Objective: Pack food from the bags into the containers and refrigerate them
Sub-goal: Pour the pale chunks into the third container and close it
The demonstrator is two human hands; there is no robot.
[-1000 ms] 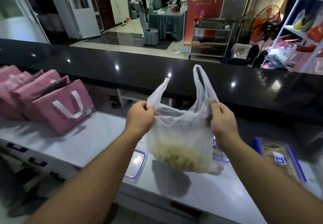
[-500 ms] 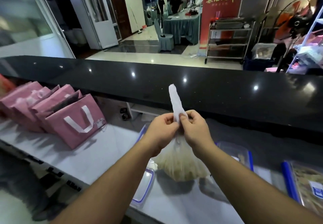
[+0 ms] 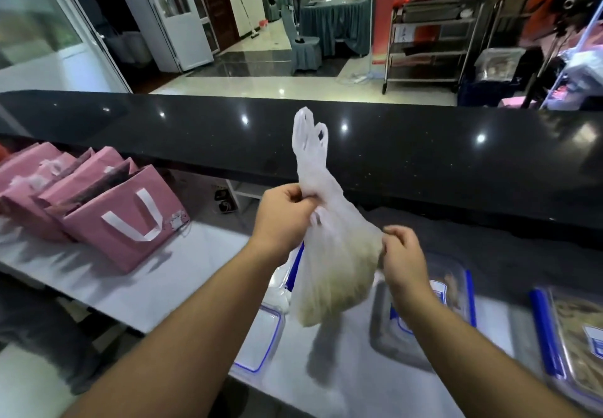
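Note:
A thin white plastic bag (image 3: 332,274) with pale yellowish food in its bottom hangs above the white counter. My left hand (image 3: 284,218) grips its gathered neck, and the handles stick up above the fist. My right hand (image 3: 403,254) pinches the bag's right side lower down. Under my right wrist sits a clear container (image 3: 453,290) with blue clips and some food in it. Another filled container (image 3: 577,339) stands at the far right. A clear lid with a blue rim (image 3: 261,339) lies below the bag on the left.
Several pink paper gift bags (image 3: 120,218) with white handles stand on the white counter (image 3: 137,290) to the left. A raised black stone ledge (image 3: 424,153) runs across behind the work area. Beyond it are a metal trolley (image 3: 430,42) and a draped table.
The hands, together at the bag's neck half a second ago, have parted: my right hand dropped to the bag's side, and the bag has lifted and tilted.

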